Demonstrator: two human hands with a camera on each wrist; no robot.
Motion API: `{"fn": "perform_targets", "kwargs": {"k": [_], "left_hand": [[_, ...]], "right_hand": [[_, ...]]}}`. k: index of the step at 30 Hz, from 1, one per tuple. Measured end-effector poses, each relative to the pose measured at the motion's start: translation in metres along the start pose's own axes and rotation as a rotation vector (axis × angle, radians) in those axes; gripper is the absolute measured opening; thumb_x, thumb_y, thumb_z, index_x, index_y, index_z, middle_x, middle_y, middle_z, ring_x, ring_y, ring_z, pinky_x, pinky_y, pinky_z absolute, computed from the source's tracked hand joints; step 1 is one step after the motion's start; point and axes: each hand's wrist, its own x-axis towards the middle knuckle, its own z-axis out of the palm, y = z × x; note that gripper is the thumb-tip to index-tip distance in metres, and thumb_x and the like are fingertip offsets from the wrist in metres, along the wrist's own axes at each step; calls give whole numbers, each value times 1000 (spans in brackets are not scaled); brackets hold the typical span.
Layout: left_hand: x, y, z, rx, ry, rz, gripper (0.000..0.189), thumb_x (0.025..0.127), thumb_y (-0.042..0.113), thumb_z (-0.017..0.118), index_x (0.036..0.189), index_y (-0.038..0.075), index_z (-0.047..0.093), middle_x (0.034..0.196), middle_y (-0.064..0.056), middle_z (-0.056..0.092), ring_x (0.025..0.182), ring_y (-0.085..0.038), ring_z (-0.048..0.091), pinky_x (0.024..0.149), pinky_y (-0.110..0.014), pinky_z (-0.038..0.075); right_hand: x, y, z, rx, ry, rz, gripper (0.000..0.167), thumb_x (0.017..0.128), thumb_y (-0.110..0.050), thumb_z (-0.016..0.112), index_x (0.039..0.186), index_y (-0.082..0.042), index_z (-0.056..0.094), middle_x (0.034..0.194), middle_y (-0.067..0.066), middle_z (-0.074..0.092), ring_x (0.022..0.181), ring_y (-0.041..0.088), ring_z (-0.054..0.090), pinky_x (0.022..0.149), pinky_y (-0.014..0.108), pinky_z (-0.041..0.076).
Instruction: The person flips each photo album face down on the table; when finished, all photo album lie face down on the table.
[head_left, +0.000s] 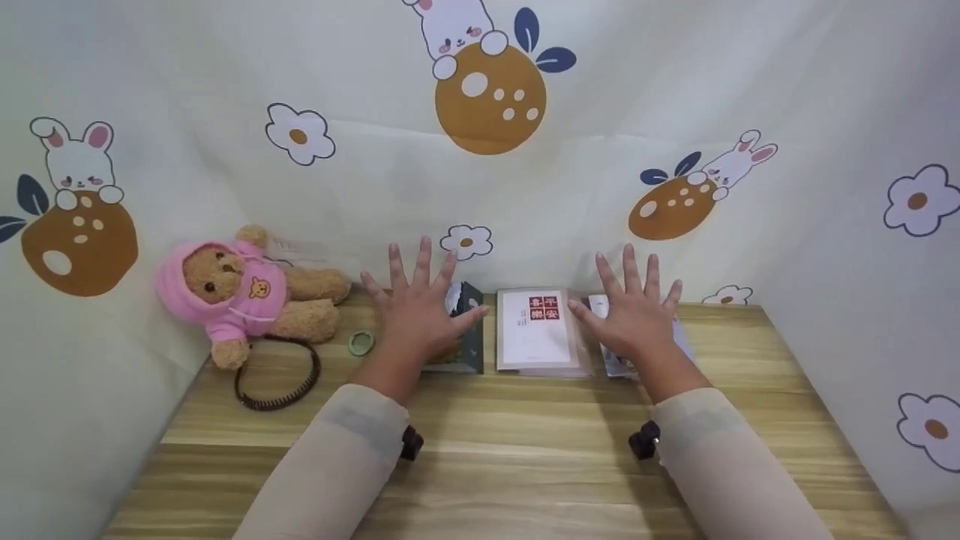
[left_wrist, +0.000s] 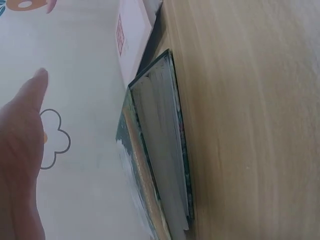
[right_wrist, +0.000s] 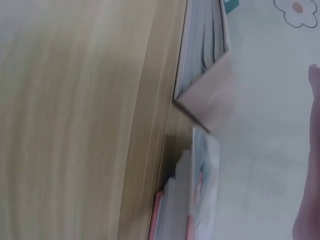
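Observation:
My left hand (head_left: 418, 307) is spread with straight fingers above a dark green book (head_left: 471, 330), hiding much of its cover. The left wrist view shows that book (left_wrist: 160, 135) lying on the wood, page edges toward the camera, with the hand (left_wrist: 20, 160) apart from it. My right hand (head_left: 636, 311) is likewise spread, over a pale book (head_left: 615, 364) at the right that it partly covers. Between the hands lies a white book (head_left: 529, 345) with red square characters. In the right wrist view the right hand (right_wrist: 310, 165) shows at the edge, away from the books.
A teddy bear (head_left: 259, 289) in a pink hoodie lies at the left. Beside it are a black toothed headband (head_left: 277, 405) and a small green ring (head_left: 361, 343). The wooden table (head_left: 525, 465) meets a cream curtain (head_left: 360, 195) printed with rabbits behind the books.

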Motion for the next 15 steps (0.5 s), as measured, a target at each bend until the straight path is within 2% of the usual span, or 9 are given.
{"fn": "perform_targets", "kwargs": {"k": [3, 5, 9, 15], "left_hand": [[2, -2, 1, 13, 11, -16, 104, 82, 103, 6, 170, 48, -1, 180, 4, -25, 165, -48, -22, 116, -88, -19], [2, -3, 1, 22, 20, -22, 97, 88, 97, 4, 170, 47, -2, 179, 3, -26, 165, -48, -22, 118, -88, -17], [2, -4, 0, 40, 35, -24, 90, 94, 92, 9, 171, 45, -3, 180, 3, -26, 165, -47, -21, 122, -86, -12], [-2, -4, 0, -1, 40, 1, 87, 98, 87, 20, 172, 44, 1, 182, 2, -20, 166, -44, -21, 122, -83, -16]], "right_hand": [[1, -5, -1, 28, -6, 16, 96, 95, -90, 30, 171, -43, -3, 179, 1, -27, 165, 43, -26, 120, 80, -24], [2, -6, 0, 39, 4, 20, 95, 96, -88, 30, 171, -43, -4, 179, 1, -27, 165, 43, -26, 120, 80, -25], [4, -6, 0, 36, 17, 23, 92, 98, -86, 29, 172, -42, -4, 179, 0, -28, 165, 41, -26, 121, 78, -25], [5, -4, 1, 33, 17, 9, 90, 100, -84, 28, 172, -41, -3, 179, 1, -26, 166, 41, -25, 124, 75, -25]]}}
